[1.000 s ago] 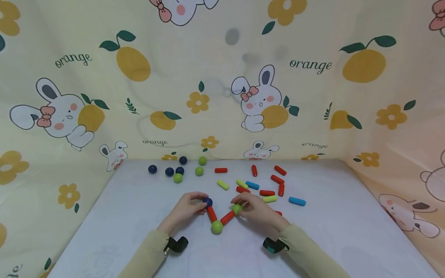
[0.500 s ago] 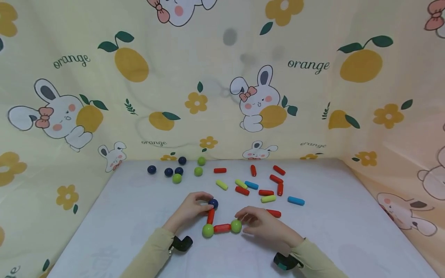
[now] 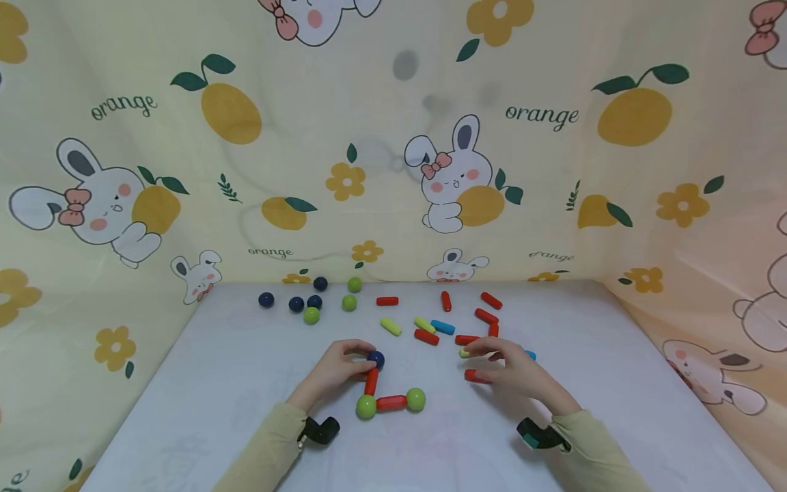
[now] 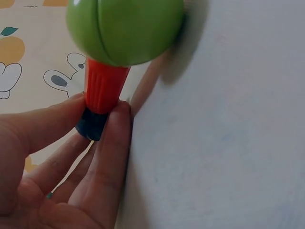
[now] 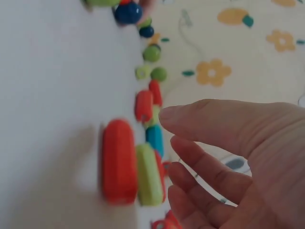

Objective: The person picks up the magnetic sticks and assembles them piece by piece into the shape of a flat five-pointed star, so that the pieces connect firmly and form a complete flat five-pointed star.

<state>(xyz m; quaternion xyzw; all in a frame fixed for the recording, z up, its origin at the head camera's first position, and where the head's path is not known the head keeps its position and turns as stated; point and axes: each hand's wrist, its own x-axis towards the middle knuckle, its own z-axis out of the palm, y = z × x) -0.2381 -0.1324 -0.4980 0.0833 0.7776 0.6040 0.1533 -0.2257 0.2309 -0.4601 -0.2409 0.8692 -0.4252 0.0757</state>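
You're prob. mid-build: one V-shaped piece is lying in front of you on the table [image 3: 443,451], and the step in hand looks like getting another stick for it. Your L hand [image 3: 335,369] is pinching the dark blue ball [image 3: 376,359] at the piece's far end, thumb and fingertip pressing close to where it's meeting the upright-running red stick [image 3: 371,381]. That stick is running down to the corner green ball [image 3: 366,407]; from there the crosswise red stick [image 3: 391,403] is leading right to the end green ball [image 3: 416,400], which neither hand is touching.

Your R hand [image 3: 513,369] is holding nothing, fingers apart and loosely bent, hovering well right of the piece. Just beside it are lying a loose red stick [image 5: 119,162] and a yellow-green stick [image 5: 150,174]; no contact is showing in the R wrist view.

Next move is prob. calling for a thumb-and-finger pinch on one stick w/o knocking its neighbour; can't tell which one you're wanting. Meanwhile your L grip should be steadying the piece, b/c its joints might be twisting.
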